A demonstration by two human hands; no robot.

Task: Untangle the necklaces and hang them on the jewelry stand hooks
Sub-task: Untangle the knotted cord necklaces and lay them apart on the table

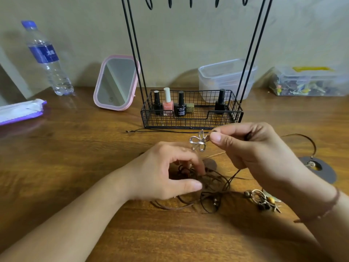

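Note:
A tangle of brown cord necklaces (209,188) lies on the wooden table in front of me. My right hand (251,148) pinches a silver flower pendant (198,141) lifted above the tangle, its thin black cord (160,131) trailing left along the table. My left hand (166,173) rests on the tangle, its fingers closed on the brown cords. A beaded brass pendant (264,200) lies at the tangle's right end. The black wire jewelry stand (192,121) rises behind, and its hooks (170,2) show at the top edge.
The stand's basket holds several nail polish bottles (168,103). A pink-framed mirror (117,82) and a water bottle (47,57) stand at the back left, a wipes pack (20,110) at far left. Clear plastic boxes (224,78) sit at the back right. A dark disc pendant (319,167) lies right.

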